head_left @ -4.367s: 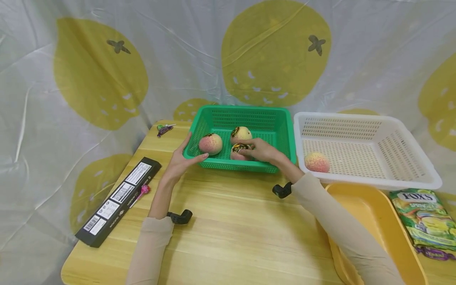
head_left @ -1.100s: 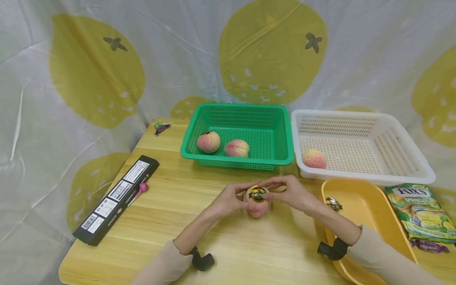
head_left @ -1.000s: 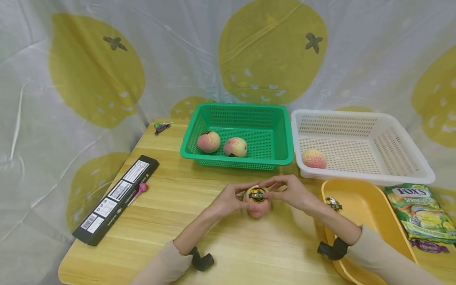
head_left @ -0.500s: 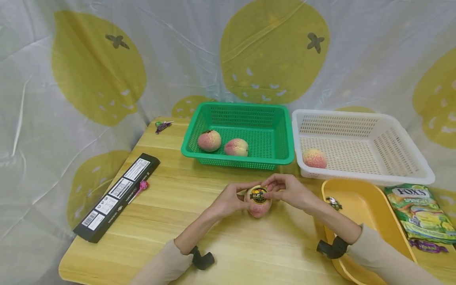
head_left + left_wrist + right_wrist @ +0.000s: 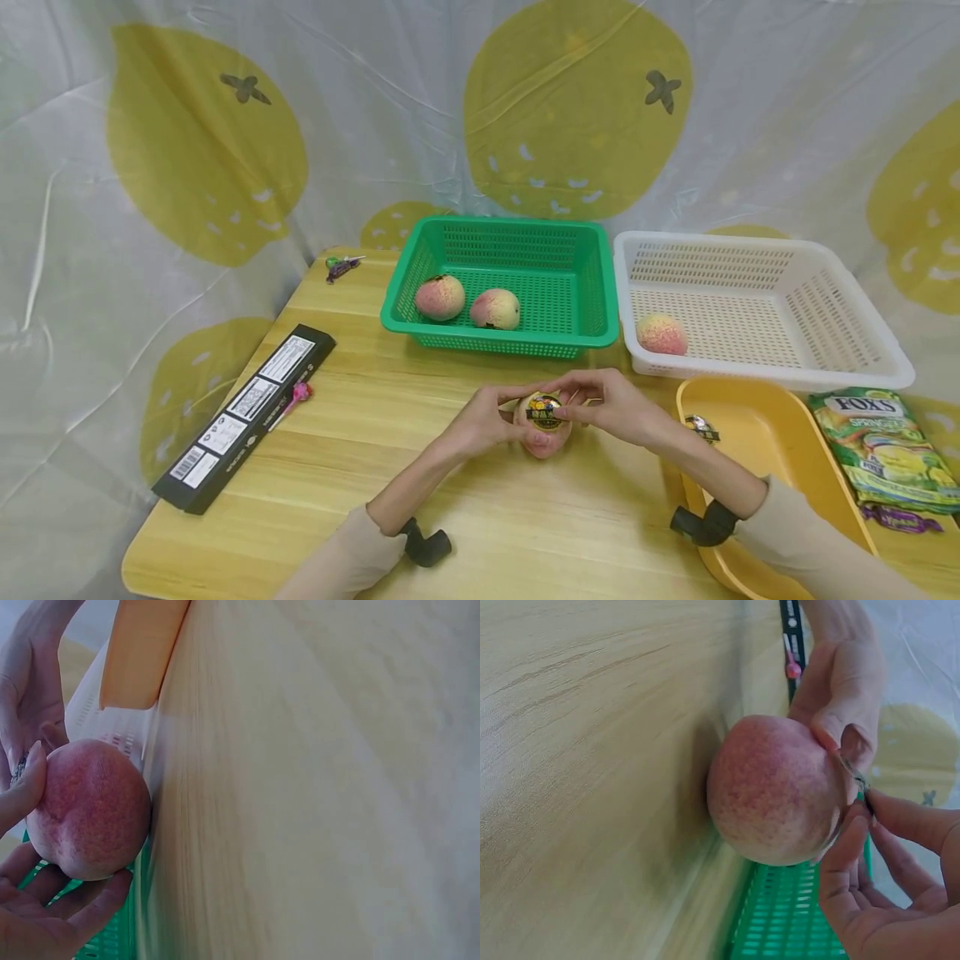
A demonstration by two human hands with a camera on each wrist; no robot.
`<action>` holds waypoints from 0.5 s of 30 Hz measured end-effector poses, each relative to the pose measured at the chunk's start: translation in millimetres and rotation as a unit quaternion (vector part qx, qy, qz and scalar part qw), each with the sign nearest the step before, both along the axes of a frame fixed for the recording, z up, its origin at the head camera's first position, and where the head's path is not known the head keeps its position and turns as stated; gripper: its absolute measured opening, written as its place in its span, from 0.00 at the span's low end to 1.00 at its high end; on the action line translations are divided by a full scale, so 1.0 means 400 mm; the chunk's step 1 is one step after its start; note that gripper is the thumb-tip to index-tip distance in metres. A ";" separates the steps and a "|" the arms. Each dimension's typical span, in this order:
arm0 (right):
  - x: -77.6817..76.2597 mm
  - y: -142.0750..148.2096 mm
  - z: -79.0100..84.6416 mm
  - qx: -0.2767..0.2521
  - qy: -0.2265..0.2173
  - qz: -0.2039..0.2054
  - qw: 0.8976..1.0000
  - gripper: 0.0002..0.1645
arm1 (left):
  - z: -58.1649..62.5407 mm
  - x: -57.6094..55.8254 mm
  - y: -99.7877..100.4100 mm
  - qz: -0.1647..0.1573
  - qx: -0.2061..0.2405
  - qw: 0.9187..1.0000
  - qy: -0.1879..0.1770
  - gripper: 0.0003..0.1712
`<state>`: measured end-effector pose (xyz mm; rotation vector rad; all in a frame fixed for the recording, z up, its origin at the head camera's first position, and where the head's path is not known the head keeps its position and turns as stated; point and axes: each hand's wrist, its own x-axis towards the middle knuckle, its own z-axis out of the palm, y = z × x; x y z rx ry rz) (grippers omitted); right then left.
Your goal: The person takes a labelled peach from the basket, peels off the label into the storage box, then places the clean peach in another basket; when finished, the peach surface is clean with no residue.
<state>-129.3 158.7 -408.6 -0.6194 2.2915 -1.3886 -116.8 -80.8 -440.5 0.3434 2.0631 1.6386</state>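
Above the wooden table my left hand (image 5: 480, 425) holds a pink-and-yellow peach (image 5: 545, 446), its thumb in front and the other fingers behind. A round black-and-gold sticker (image 5: 543, 412) sits on the peach's upper side. My right hand (image 5: 611, 407) pinches the sticker's edge between thumb and forefinger. In the right wrist view that edge of the sticker (image 5: 853, 771) stands away from the skin of the peach (image 5: 776, 791). The left wrist view shows the peach (image 5: 90, 810) from its unlabelled side, with the sticker mostly hidden.
Two peaches lie in the green basket (image 5: 502, 340), one peach in the white basket (image 5: 772, 379). A yellow tray (image 5: 780, 442) at right holds a loose sticker (image 5: 701, 428). Around are a candy bag (image 5: 888, 450), a black box (image 5: 247, 417), a pink lollipop (image 5: 300, 392) and wrapped candies (image 5: 342, 267).
The peach came out of the green basket to the table front, and my left hand left the basket's rim. A sticker appeared in the yellow tray. One basket peach rocks slightly.
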 end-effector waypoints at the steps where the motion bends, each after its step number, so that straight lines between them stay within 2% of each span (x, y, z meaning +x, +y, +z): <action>1: -0.001 0.000 0.000 -0.003 0.003 0.000 1.000 0.16 | 0.001 0.000 0.000 0.001 -0.003 1.000 -0.002 0.39; 9: -0.003 0.025 0.032 -0.015 0.011 -0.013 1.000 0.17 | 0.002 -0.007 -0.002 -0.005 -0.011 1.000 0.002 0.38; 15: 0.005 0.123 0.059 -0.001 0.015 -0.026 1.000 0.18 | 0.000 -0.016 0.001 -0.017 -0.010 1.000 0.008 0.39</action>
